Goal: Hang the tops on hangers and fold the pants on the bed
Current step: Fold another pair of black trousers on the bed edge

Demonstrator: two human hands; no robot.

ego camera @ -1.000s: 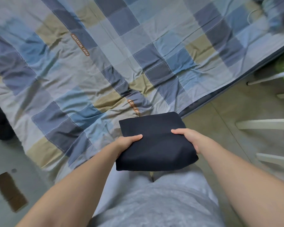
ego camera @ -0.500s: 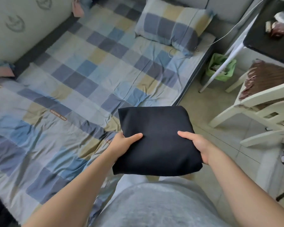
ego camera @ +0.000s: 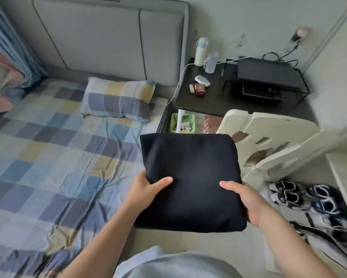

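Observation:
A dark navy garment folded into a flat square [ego camera: 190,173] is held in the air over the gap between the bed and a chair. My left hand [ego camera: 146,187] grips its left side, thumb on top and fingers underneath. On the right side my right hand [ego camera: 246,199] holds it the same way. The bed [ego camera: 48,157] with its blue, grey and yellow checked sheet lies to the left. No hangers or other clothes show.
A checked pillow [ego camera: 118,99] lies at the grey headboard. A dark side table [ego camera: 218,97] carries bottles, small items and a black rack. Under it stands a green bin [ego camera: 185,123]. A cream chair [ego camera: 268,141] and several shoes [ego camera: 308,197] are on the right.
The view has swung up and right from the sheet to the headboard and side table. The folded garment has been lifted off the bed edge, still held in both hands.

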